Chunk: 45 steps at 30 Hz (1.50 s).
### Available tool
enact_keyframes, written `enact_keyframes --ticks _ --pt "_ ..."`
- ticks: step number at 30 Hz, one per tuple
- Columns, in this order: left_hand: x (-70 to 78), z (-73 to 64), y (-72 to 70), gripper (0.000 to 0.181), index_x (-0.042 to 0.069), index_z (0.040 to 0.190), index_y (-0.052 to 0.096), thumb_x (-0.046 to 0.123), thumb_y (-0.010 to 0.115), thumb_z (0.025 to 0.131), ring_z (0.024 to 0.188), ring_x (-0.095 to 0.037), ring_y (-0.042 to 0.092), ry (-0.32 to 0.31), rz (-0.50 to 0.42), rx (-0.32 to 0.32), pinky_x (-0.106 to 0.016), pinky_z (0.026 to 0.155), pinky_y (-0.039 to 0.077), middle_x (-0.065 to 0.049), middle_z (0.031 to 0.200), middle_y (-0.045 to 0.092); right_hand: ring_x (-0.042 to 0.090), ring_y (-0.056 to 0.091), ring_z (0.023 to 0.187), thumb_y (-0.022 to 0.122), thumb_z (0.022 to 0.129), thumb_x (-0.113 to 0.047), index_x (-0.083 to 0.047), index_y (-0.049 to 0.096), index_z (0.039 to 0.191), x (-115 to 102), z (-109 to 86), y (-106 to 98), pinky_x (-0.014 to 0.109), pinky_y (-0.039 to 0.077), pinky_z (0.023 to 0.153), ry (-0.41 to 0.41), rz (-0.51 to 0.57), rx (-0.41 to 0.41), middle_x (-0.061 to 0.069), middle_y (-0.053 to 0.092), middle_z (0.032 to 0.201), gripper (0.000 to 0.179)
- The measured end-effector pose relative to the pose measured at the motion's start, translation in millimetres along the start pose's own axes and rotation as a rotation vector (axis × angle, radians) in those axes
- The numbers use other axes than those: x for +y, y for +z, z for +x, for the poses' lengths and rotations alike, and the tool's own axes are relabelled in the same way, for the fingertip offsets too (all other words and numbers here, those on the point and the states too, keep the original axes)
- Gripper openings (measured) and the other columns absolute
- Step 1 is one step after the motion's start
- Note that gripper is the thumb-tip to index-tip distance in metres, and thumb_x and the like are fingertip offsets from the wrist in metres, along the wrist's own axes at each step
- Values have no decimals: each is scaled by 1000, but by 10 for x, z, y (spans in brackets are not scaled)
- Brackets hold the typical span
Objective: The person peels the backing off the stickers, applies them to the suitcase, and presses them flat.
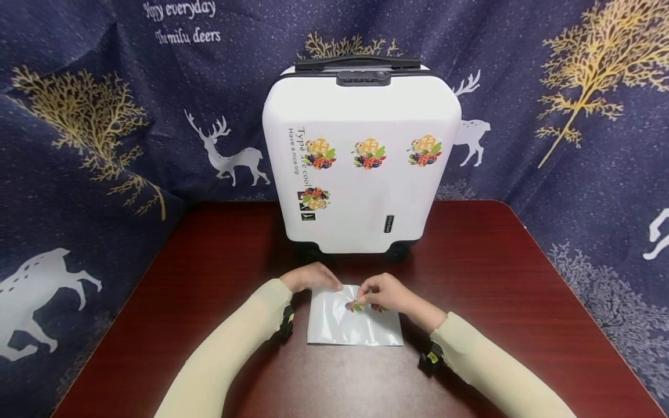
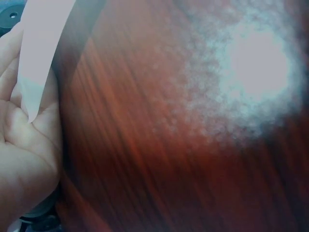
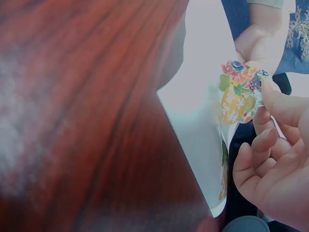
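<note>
A glossy white sticker sheet (image 1: 331, 331) is held just above the table, tilted in the right wrist view. My left hand (image 1: 313, 277) grips its far left corner, thumb on top; in the left wrist view the sheet's edge crosses the left palm (image 2: 26, 140). Between thumb and forefinger, my right hand (image 1: 388, 293) pinches the edge of a fruit sticker (image 3: 236, 104), a cluster of berries, leaves and a yellow patch. Whether that sticker still touches the sheet, I cannot tell. Another fruit sticker (image 3: 223, 171) lies on the sheet, partly covered by the right hand in the head view.
Behind the hands a white suitcase (image 1: 360, 203) stands upright on the dark red table (image 1: 486, 273). Several fruit stickers (image 1: 370, 154) are on its front, three in a row and one lower left. A blue cloth (image 1: 230, 87) with deer and trees hangs behind.
</note>
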<state>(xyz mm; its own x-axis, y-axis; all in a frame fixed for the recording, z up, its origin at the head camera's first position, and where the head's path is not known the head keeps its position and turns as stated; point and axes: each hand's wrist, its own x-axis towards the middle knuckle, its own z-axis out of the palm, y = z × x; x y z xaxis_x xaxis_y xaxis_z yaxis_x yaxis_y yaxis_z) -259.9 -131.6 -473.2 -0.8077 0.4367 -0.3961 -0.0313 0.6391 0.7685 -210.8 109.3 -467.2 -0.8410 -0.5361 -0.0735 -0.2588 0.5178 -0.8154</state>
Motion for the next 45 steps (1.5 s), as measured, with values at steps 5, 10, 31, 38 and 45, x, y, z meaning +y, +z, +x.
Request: enact_keyframes --ticks 5,10,31,38,45 --pt "5 -4 2 30 -1 110 78 20 74 89 79 -6 61 3 12 2 -20 73 52 -12 107 79 8 49 54 74 91 -5 -1 75 87 3 -36 -9 21 40 50 -7 2 12 4 65 70 6" --pt "7 -1 1 30 -1 110 78 20 74 89 80 -7 61 0 21 2 -21 73 52 -11 106 79 9 49 56 73 91 -4 0 74 87 14 -63 -13 21 38 51 11 10 24 3 63 67 6" --pt "2 1 -11 30 -1 111 77 21 74 90 79 -8 62 -19 5 -10 -22 72 53 -11 105 78 8 53 63 72 92 -4 2 71 90 80 -106 -43 21 44 54 -64 40 55 12 68 78 6" --pt "-6 14 -17 30 -1 111 77 21 73 90 76 -8 62 -15 9 -23 -23 71 54 -9 100 78 9 55 62 70 93 -2 3 70 90 79 -133 -48 21 44 54 -56 77 45 17 67 77 6" --pt "-2 2 -7 30 0 111 77 21 73 90 79 -8 62 -9 8 -22 -23 74 54 -10 103 78 10 56 64 70 93 -1 3 70 90 94 -136 -59 22 46 54 -77 79 61 14 68 79 5"
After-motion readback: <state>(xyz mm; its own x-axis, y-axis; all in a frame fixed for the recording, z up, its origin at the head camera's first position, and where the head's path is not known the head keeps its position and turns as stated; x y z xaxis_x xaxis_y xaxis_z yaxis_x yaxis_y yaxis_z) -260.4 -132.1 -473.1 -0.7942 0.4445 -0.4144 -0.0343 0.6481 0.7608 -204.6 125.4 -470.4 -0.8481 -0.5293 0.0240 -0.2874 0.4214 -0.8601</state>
